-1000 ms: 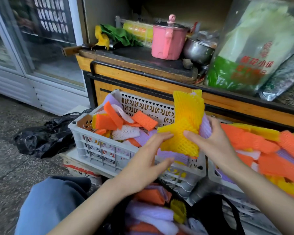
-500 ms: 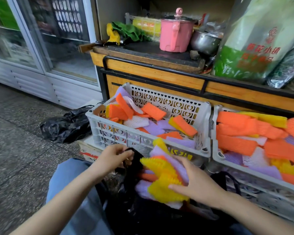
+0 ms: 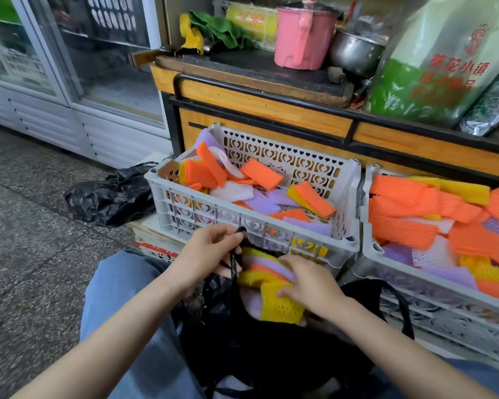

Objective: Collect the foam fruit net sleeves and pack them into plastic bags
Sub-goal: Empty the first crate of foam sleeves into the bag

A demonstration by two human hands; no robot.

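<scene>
Plainly, the risk is a spill: the sleeves (image 3: 277, 308) sit high in the mouth of the bag (image 3: 257, 358) on the lap, springy foam only half in. The right hand (image 3: 310, 285) curls its fingers over the yellow top one, pressing down. The left hand (image 3: 205, 254) pinches the bag by one handle. If that pinch slips, the mouth could sag shut and the bundle pop out onto the floor. A crate (image 3: 242, 224) stands just behind the bag, crowding both hands. A second crate (image 3: 386, 286) adjoins it, and a crumpled sack (image 3: 110, 197) lies on the floor beyond.
</scene>
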